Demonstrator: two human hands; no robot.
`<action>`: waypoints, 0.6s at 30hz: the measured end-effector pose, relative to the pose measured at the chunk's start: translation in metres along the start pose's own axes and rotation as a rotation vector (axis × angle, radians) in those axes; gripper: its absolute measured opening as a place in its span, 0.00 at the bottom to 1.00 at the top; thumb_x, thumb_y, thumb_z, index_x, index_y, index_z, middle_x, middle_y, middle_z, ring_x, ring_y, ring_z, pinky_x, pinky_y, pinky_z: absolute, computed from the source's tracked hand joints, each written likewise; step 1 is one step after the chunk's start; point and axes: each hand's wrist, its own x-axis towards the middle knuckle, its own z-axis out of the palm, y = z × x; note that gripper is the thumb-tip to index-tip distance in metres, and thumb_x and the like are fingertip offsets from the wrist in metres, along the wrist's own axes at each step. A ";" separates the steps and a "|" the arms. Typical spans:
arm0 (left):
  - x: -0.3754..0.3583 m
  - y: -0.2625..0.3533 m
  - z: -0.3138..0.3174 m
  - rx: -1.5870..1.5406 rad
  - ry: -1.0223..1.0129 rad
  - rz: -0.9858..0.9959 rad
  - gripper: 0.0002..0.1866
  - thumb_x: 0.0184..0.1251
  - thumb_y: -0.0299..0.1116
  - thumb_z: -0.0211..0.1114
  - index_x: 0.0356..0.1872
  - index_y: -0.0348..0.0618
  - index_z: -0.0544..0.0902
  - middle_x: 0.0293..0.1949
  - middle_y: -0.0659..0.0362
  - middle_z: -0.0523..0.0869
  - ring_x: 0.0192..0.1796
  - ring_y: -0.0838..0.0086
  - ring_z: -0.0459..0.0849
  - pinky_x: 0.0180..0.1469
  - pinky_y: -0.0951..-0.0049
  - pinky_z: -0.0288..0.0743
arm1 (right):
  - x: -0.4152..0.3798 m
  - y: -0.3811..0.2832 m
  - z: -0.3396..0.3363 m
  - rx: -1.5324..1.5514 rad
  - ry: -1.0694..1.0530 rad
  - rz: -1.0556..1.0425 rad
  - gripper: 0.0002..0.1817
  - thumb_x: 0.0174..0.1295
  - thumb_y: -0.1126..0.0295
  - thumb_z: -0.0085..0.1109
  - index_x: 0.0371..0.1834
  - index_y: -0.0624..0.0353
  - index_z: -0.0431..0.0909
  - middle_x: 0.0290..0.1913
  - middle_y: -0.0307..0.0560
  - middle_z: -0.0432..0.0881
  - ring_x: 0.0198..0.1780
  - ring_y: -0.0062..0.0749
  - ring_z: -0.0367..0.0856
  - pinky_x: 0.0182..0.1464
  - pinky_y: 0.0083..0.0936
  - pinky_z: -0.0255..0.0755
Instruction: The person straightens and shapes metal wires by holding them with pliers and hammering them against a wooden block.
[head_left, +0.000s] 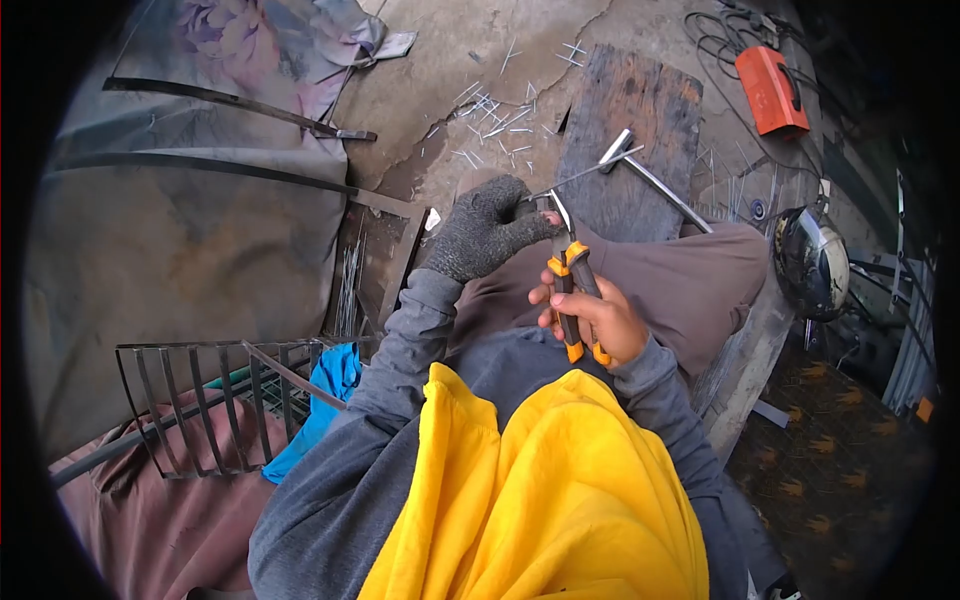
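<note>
My left hand, in a dark grey knit glove with a bare fingertip showing, is closed around the near end of a thin metal rod. The rod slants up to the right, its far end overlapping a metal bar tool with a crosspiece. My bare right hand grips pliers with black and yellow handles. Their jaws point up, right beside the left thumb and the rod. Beneath the bar tool lies a weathered wooden plank.
Cut metal pieces lie scattered on the concrete floor ahead. An orange machine with cables stands at the upper right, above a welding helmet. To the left are a black metal grille, a blue cloth and a draped sheet.
</note>
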 end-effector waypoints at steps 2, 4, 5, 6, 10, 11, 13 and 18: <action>-0.001 0.002 0.002 0.046 -0.015 0.003 0.20 0.62 0.47 0.72 0.31 0.38 0.80 0.27 0.56 0.76 0.30 0.67 0.74 0.35 0.64 0.69 | -0.004 0.000 0.000 -0.002 0.002 0.030 0.20 0.64 0.72 0.56 0.59 0.65 0.68 0.37 0.43 0.75 0.34 0.27 0.77 0.37 0.24 0.73; -0.002 0.003 0.006 0.097 -0.034 0.007 0.18 0.65 0.44 0.70 0.31 0.38 0.79 0.26 0.57 0.74 0.30 0.69 0.73 0.35 0.65 0.69 | -0.005 0.004 -0.002 0.035 -0.007 0.029 0.20 0.65 0.71 0.57 0.59 0.64 0.67 0.34 0.42 0.74 0.33 0.25 0.76 0.36 0.24 0.72; -0.002 0.003 0.008 0.037 -0.017 0.002 0.21 0.64 0.50 0.69 0.31 0.38 0.80 0.27 0.54 0.76 0.30 0.63 0.75 0.35 0.63 0.70 | -0.006 0.006 -0.002 0.035 -0.006 0.033 0.20 0.65 0.71 0.57 0.59 0.64 0.67 0.34 0.42 0.74 0.33 0.25 0.76 0.36 0.24 0.72; -0.003 0.003 0.010 -0.023 0.001 -0.002 0.25 0.63 0.55 0.68 0.31 0.39 0.81 0.27 0.51 0.78 0.31 0.58 0.77 0.35 0.61 0.70 | -0.007 0.009 -0.003 0.042 0.000 0.026 0.19 0.66 0.70 0.56 0.58 0.63 0.67 0.34 0.42 0.73 0.32 0.24 0.74 0.35 0.24 0.72; 0.000 0.001 0.017 -0.052 0.003 0.156 0.22 0.71 0.54 0.61 0.38 0.43 0.84 0.31 0.49 0.82 0.36 0.54 0.81 0.39 0.59 0.72 | -0.009 0.013 -0.005 0.070 0.037 0.019 0.17 0.68 0.69 0.55 0.57 0.60 0.67 0.33 0.40 0.71 0.30 0.21 0.71 0.32 0.23 0.70; 0.003 -0.006 0.020 -0.011 -0.058 0.147 0.20 0.74 0.52 0.57 0.43 0.46 0.85 0.35 0.49 0.84 0.39 0.53 0.83 0.42 0.58 0.73 | -0.009 0.013 -0.007 0.066 0.038 0.019 0.17 0.68 0.69 0.55 0.57 0.60 0.67 0.33 0.40 0.71 0.30 0.21 0.71 0.32 0.23 0.70; 0.005 -0.010 0.021 0.029 -0.114 0.140 0.19 0.76 0.51 0.54 0.48 0.50 0.86 0.39 0.48 0.86 0.43 0.52 0.84 0.46 0.58 0.75 | -0.010 0.014 -0.011 -0.021 0.075 -0.017 0.17 0.68 0.69 0.55 0.57 0.61 0.68 0.34 0.41 0.71 0.30 0.20 0.70 0.31 0.22 0.69; 0.007 -0.015 0.028 0.237 -0.132 0.395 0.15 0.75 0.31 0.54 0.58 0.46 0.79 0.51 0.50 0.87 0.53 0.57 0.86 0.53 0.63 0.80 | -0.008 0.019 -0.030 -0.686 0.359 -0.285 0.18 0.65 0.69 0.57 0.56 0.62 0.71 0.39 0.50 0.81 0.36 0.37 0.81 0.41 0.34 0.75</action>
